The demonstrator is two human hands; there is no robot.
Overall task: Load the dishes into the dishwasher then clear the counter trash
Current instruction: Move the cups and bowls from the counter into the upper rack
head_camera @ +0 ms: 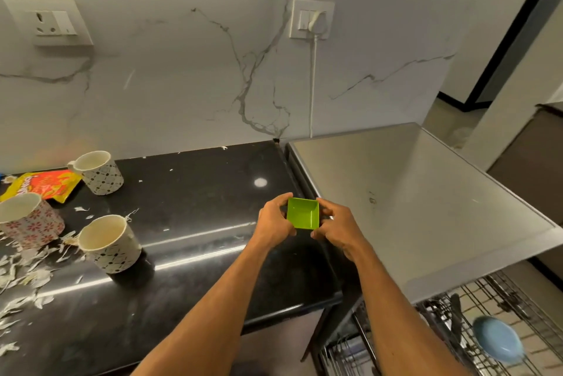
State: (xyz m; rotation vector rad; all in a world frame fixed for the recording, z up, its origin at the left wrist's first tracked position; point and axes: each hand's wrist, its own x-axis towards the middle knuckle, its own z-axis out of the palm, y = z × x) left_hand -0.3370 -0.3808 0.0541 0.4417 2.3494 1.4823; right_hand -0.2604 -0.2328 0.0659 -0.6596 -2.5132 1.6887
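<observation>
A small square green bowl (303, 213) is held above the right end of the black counter (198, 192). My left hand (274, 220) grips its left side and my right hand (333, 228) grips its right side, thumbs at the near edge. Three patterned mugs stand on the counter's left part: one at the back (99, 173), one with red flowers at the far left (29, 220), one nearer the front (109, 243). The dishwasher's wire rack (502, 314) is pulled out at the lower right, with a blue bowl (498, 343) standing in it.
An orange and yellow snack wrapper (42, 186) lies among the mugs. White scraps (27, 278) are strewn over the counter's left front. The dishwasher's steel top (411, 192) adjoins the counter on the right. A plug and white cord (312, 86) hang on the marble wall.
</observation>
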